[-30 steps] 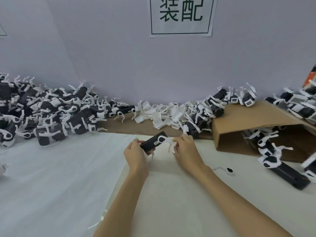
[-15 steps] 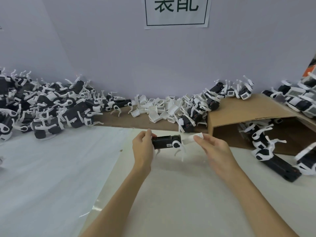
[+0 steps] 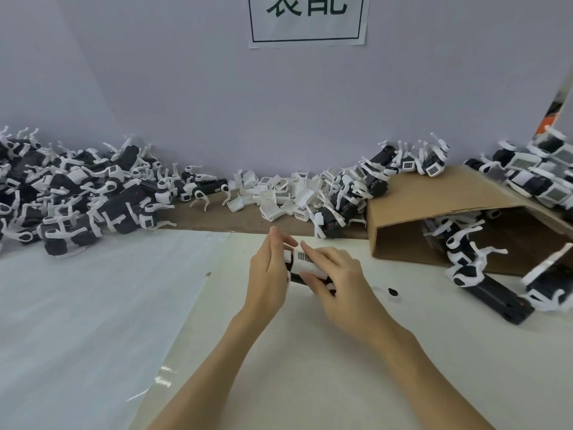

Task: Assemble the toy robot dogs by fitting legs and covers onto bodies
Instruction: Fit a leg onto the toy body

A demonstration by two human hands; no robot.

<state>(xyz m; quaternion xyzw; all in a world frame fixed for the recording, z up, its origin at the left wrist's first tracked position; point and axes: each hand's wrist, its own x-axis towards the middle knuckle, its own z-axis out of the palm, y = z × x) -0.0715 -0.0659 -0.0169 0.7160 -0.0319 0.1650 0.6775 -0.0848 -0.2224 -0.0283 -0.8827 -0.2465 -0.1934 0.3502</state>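
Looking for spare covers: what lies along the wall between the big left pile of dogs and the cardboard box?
In the head view, a heap of loose white covers lies between the pile and the box.

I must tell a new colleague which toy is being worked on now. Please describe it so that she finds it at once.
Start at the white paper sign on the wall and look straight down to the white table. There, between the left hand and the right hand, is a black toy dog body with a white barcoded cover. Unlike the toys in the piles, it alone is held.
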